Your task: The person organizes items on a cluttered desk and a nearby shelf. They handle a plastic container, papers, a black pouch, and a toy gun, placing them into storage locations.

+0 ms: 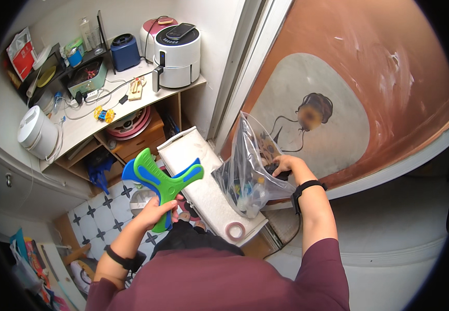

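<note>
My left hand (158, 211) is closed around the lower arm of a green three-armed plastic boomerang (169, 186) and a blue one (134, 171) stacked behind it. To the right, my right hand (286, 165) is at the side of a clear plastic bag (244, 163), with its fingers on a black object (282, 174) that I cannot name. Several small things, among them a clear bottle, show through the bag. The bag rests on a narrow white bench-like surface (189, 155), near a roll of tape (235, 231).
A shelf desk (123, 112) at the upper left bears a white air fryer (178, 58), a blue appliance (125, 52), cables and a white lidded pot (38, 126). A brown panel with a picture (333, 155) stands at the right. Patterned floor tiles (104, 217) show at the lower left.
</note>
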Motion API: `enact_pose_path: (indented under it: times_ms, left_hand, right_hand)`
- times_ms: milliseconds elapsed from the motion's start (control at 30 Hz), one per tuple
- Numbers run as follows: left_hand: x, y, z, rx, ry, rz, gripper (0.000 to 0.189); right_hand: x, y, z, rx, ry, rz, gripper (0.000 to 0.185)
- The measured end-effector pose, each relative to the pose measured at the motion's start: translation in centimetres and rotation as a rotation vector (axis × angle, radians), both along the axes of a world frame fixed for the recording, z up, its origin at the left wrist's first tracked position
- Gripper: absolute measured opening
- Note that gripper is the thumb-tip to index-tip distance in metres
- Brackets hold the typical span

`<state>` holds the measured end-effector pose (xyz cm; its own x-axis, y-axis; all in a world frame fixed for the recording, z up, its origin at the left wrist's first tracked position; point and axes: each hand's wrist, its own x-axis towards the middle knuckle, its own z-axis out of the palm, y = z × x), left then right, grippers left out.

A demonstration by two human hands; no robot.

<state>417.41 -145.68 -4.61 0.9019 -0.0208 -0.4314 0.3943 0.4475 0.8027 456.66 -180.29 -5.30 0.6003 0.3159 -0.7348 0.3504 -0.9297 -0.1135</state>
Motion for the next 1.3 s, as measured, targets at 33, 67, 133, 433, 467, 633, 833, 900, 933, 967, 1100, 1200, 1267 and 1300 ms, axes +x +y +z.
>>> enact_pose_path:
  times_ms: [33,67,133,433,467,633,833,900,933,967,1100,1200,1267,1300]
  left_hand:
    - [0.9,0.3,0.2,-0.028,0.030,-0.047,0.038]
    - [1.6,0.5,0.5,-0.029,0.012,-0.103,0.041]
    - [3.3,0.6,1.1,0.006,0.023,-0.194,0.042]
    - [12.2,-3.0,1.7,0.251,-0.156,-0.622,0.030]
    - [13.6,-3.7,1.6,0.279,-0.230,-0.668,0.029]
    - [20.9,-7.0,0.2,0.268,-0.461,-0.717,0.026]
    - [28.4,-9.6,-3.1,0.662,-0.707,-0.292,0.039]
    - [29.6,-9.9,-4.3,0.984,-0.787,-0.277,0.040]
    - [29.8,-10.3,-4.8,1.134,-0.853,-0.302,0.042]
    - [30.0,-10.7,-5.3,1.285,-0.921,-0.326,0.045]
    - [30.3,-12.8,-6.4,1.544,-1.153,-0.513,0.047]
    - [31.9,-13.5,-6.5,1.563,-0.957,-0.963,0.037]
    - [32.1,-13.5,-7.1,1.537,-1.024,-0.872,0.033]
    - [32.1,-13.4,-7.5,1.525,-1.076,-0.812,0.031]
  right_hand:
    - [-0.2,-0.6,-0.2,0.085,-0.141,-0.018,0.080]
    - [-0.4,-1.0,-0.5,0.167,-0.284,-0.035,0.079]
    - [-0.6,-1.9,-0.7,0.266,-0.414,-0.122,0.072]
    - [-8.7,-0.3,3.8,1.147,0.674,-0.392,0.090]
    - [-10.1,0.0,4.7,1.148,0.733,-0.253,0.092]
    - [-13.2,-0.4,7.8,0.920,0.389,-0.341,0.051]
    - [-12.9,-4.9,10.5,1.012,-0.514,-0.625,0.036]
    - [-12.8,-5.1,11.0,0.902,-0.839,-0.463,0.033]
    - [-12.7,-5.0,11.2,0.872,-0.923,-0.409,0.035]
    - [-12.5,-4.6,11.4,0.845,-1.004,-0.365,0.036]
    - [-11.0,-2.6,10.9,0.506,-0.871,-0.036,0.033]
    - [-8.9,-0.5,9.0,0.153,-0.612,0.082,0.031]
    - [-7.4,0.9,7.4,0.077,-0.552,0.086,0.035]
    - [-6.7,1.5,6.6,0.095,-0.554,0.077,0.039]
